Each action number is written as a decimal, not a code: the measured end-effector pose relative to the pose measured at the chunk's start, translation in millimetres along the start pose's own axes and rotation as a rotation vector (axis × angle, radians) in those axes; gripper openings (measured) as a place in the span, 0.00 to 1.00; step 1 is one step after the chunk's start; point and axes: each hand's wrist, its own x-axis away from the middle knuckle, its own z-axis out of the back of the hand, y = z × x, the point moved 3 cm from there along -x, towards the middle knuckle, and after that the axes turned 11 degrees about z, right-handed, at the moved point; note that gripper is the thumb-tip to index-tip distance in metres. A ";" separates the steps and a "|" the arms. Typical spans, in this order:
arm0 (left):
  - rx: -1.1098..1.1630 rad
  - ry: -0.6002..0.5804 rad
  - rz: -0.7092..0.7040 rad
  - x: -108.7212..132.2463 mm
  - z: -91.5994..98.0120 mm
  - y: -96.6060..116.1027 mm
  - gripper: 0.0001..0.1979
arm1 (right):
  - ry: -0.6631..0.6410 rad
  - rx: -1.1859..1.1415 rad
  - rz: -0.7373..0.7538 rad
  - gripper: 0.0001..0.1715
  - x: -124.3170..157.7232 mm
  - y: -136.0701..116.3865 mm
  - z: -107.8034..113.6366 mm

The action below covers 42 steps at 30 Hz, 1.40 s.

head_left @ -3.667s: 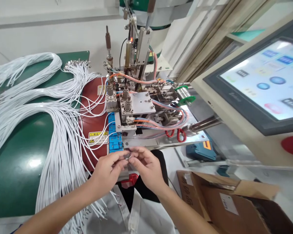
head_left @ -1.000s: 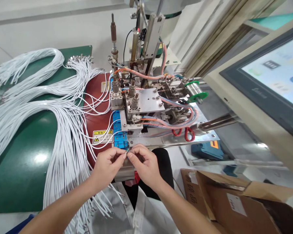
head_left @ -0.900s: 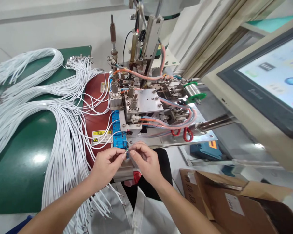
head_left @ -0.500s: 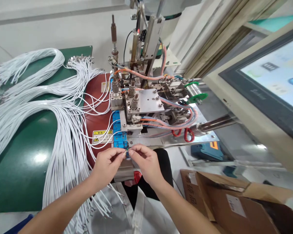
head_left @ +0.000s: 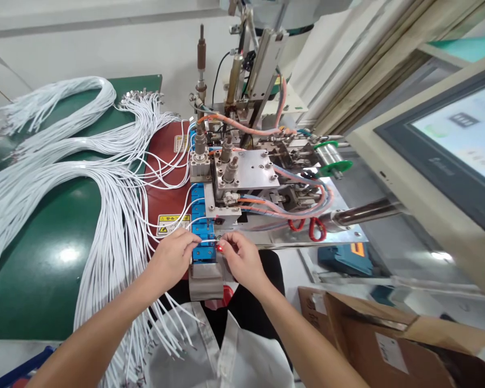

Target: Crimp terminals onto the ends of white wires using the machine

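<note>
My left hand (head_left: 173, 260) rests on the left side of the nearest blue fixture block (head_left: 204, 252), fingers curled round a thin white wire (head_left: 185, 222) that runs into the row of blue blocks. My right hand (head_left: 240, 261) sits at the block's right side, thumb and forefinger pinched at a small part with a red glow; I cannot make out what it is. Above the blocks stands the metal assembly machine (head_left: 242, 171) with cylinders and orange hoses.
A thick bundle of white wires (head_left: 64, 178) lies over the green table (head_left: 32, 280) and the red machine cover (head_left: 166, 194). A touch-screen panel (head_left: 448, 145) stands at the right. An open cardboard box (head_left: 392, 345) sits at the lower right, with a plastic bag (head_left: 210, 350) in front of me.
Both hands moved forward from a pinch held together in the air to the nearest blue block, one on each side. A red glow now shows at my right fingertips.
</note>
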 end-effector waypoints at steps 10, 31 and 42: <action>-0.054 0.024 0.019 -4.0 -4.5 -0.9 0.11 | -0.119 -0.217 -0.059 0.11 -9.9 7.5 -3.3; -0.369 0.081 -0.158 9.9 -8.1 2.4 0.12 | 0.063 -0.016 -0.044 0.19 -7.5 7.2 -5.5; -0.262 -0.349 -0.192 42.2 18.6 15.3 0.04 | 0.297 -0.362 -0.074 0.21 -1.5 20.7 20.3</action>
